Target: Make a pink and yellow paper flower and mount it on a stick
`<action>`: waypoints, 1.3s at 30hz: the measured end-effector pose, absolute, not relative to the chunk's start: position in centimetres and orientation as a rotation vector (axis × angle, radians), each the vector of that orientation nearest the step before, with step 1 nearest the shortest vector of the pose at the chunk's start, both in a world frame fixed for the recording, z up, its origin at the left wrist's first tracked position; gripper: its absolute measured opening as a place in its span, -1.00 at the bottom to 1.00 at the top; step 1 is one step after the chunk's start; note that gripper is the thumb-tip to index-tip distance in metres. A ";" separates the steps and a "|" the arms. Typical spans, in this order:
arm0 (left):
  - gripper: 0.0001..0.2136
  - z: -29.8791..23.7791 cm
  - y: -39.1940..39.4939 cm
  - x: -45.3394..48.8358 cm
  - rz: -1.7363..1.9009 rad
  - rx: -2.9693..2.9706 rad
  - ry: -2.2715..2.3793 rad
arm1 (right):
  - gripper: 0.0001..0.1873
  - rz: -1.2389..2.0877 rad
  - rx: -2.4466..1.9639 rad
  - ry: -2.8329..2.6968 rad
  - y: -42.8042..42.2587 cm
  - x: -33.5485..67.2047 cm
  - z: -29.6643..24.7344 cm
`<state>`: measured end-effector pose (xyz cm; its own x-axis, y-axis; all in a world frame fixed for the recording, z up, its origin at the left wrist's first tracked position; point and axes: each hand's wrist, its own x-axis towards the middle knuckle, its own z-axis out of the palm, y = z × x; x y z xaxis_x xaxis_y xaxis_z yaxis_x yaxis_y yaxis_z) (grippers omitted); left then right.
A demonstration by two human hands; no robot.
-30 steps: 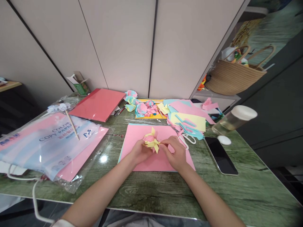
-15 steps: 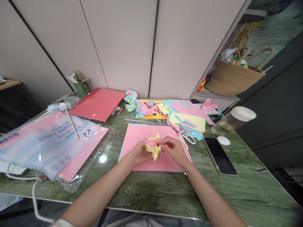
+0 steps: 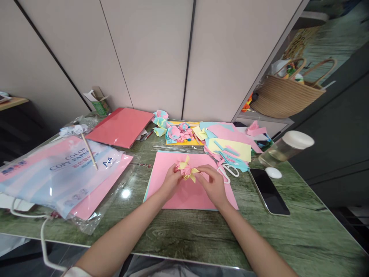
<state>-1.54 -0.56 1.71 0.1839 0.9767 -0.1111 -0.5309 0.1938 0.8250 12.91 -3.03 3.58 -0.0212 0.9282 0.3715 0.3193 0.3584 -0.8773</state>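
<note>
A small paper flower (image 3: 186, 169), pink in the middle with pointed yellow petals around it, is held up between both hands. My left hand (image 3: 172, 181) is closed on its left side, the fingers partly hidden behind it. On the right, my right hand (image 3: 212, 184) pinches the tip of a yellow petal between thumb and forefinger. Beneath them lies a stack of pink paper (image 3: 184, 198) with a blue sheet showing at its left edge. White-handled scissors (image 3: 226, 173) rest at the stack's right edge, just past my right hand.
Paper flowers (image 3: 174, 133) and coloured scraps (image 3: 230, 148) lie along the back. A red folder (image 3: 121, 127) and a plastic-wrapped pack of paper (image 3: 66, 169) with a stick (image 3: 90, 152) on it are at left. A phone (image 3: 269, 191), a white lid (image 3: 273, 172) and a tilted-looking cup (image 3: 285, 146) are at right.
The paper flower has turned and risen slightly in my hands, its petals now pointing differently. My right hand has moved from the flower's centre out to a petal tip.
</note>
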 end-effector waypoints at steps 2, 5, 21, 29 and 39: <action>-0.81 1.7 -0.6 -1.4 1.227 0.741 0.782 | -0.84 0.741 -1.169 -1.507 -3.0 12.7 3.3; -0.82 1.7 -0.7 -1.2 1.231 0.705 0.786 | -0.78 0.793 -1.152 -1.485 -2.9 12.4 2.9; -0.92 1.7 -1.0 -0.6 1.035 0.387 0.643 | -0.86 0.552 -1.373 -1.464 -3.4 11.6 2.2; -0.89 0.9 -1.1 -0.3 1.148 0.474 0.667 | -0.88 0.490 -1.427 -1.407 -3.3 11.5 1.9; -0.90 0.3 -1.8 0.7 1.334 0.511 0.803 | -0.80 0.545 -1.461 -1.258 -3.0 10.9 0.7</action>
<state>0.68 -1.79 0.35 0.0356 0.9754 -0.2177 -0.6488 0.1883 0.7373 10.87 -3.00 0.67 0.3353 0.8968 0.2887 0.4035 0.1403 -0.9042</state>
